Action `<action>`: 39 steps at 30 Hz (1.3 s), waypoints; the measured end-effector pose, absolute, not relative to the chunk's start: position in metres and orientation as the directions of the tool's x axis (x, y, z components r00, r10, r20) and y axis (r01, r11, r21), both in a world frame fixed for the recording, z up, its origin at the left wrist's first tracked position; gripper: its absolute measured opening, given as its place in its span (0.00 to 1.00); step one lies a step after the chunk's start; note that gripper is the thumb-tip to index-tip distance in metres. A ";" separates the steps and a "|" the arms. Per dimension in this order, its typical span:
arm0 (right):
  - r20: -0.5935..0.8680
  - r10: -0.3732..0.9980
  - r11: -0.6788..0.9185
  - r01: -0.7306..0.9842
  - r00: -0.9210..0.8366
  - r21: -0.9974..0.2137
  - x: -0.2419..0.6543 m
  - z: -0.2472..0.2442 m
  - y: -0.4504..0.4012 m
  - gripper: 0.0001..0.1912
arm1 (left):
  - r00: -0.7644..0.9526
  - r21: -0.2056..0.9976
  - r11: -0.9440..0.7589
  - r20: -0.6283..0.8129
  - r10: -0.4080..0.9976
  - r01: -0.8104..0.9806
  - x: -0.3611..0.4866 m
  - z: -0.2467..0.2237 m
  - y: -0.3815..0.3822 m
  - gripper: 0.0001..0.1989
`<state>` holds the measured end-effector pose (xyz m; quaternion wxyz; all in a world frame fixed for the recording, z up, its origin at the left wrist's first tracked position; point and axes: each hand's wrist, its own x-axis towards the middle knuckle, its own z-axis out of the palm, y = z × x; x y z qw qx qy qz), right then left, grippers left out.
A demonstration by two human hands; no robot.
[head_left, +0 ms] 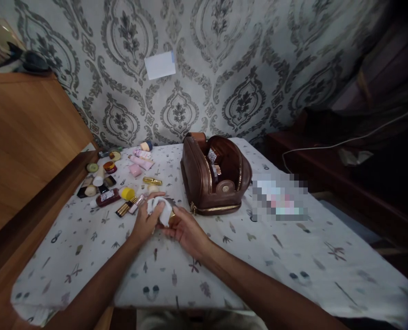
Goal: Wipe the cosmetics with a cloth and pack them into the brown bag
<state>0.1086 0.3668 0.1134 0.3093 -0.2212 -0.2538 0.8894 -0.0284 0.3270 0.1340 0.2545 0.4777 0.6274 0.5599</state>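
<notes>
My left hand [146, 224] is closed on a crumpled white wipe or cloth [161, 210], pressed against a small item with a gold-coloured part [172, 219]. My right hand [188, 233] grips that item from the other side; most of it is hidden by fingers and cloth. Both hands meet just above the patterned tablecloth. Right beyond them stands an open brown cosmetic bag [197, 183] with a few small containers [217, 171] inside. Close to my left hand lie gold-and-dark tubes [125, 207] and a gold tube [152, 181].
Cosmetics crowd the table's left side, among them a dark red bottle [108, 197], a pink tube [141, 162] and small jars [110, 167]. A blurred-out flat item [281, 198] lies right of the bag. A wooden panel [28, 133] borders the left; a cable [344, 140] hangs at right.
</notes>
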 end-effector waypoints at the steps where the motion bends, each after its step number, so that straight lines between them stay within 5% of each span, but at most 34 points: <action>1: -0.245 0.656 -0.699 -0.452 -0.714 -0.554 0.109 0.115 0.368 0.25 | -0.360 0.944 -0.093 0.211 0.909 0.317 -0.027 0.135 0.327 0.18; 4: -0.232 0.653 -0.715 -0.486 -0.721 -0.502 0.110 0.117 0.370 0.23 | -0.241 0.932 -0.117 0.208 0.948 0.342 -0.027 0.135 0.326 0.26; 13: -0.226 0.634 -0.716 -0.450 -0.740 -0.534 0.108 0.112 0.363 0.23 | -0.390 0.881 -0.131 0.329 0.860 0.454 -0.038 0.131 0.329 0.18; 18: -0.267 0.604 -0.773 -0.471 -0.751 -0.424 0.112 0.113 0.374 0.16 | -0.234 0.932 -0.141 0.227 0.945 0.333 -0.034 0.134 0.326 0.21; 22: -0.247 0.529 -0.823 -0.421 -0.812 -0.381 0.115 0.116 0.376 0.13 | -0.285 0.957 -0.084 0.165 0.944 0.277 -0.028 0.132 0.324 0.22; 29: -0.218 0.530 -0.800 -0.397 -0.819 -0.449 0.110 0.116 0.371 0.18 | -0.451 0.943 -0.070 0.220 0.865 0.324 -0.028 0.127 0.328 0.20; 33: -0.210 0.547 -0.793 -0.422 -0.811 -0.439 0.111 0.117 0.372 0.17 | -0.339 0.956 -0.090 0.186 0.922 0.280 -0.028 0.131 0.327 0.19; 36: -0.199 0.534 -0.808 -0.428 -0.821 -0.404 0.114 0.120 0.375 0.15 | -0.217 0.973 -0.086 0.133 0.967 0.212 -0.027 0.134 0.324 0.28; 39: -0.189 0.503 -0.821 -0.398 -0.843 -0.409 0.115 0.123 0.376 0.17 | -0.267 0.981 -0.024 0.075 0.961 0.191 -0.026 0.134 0.322 0.29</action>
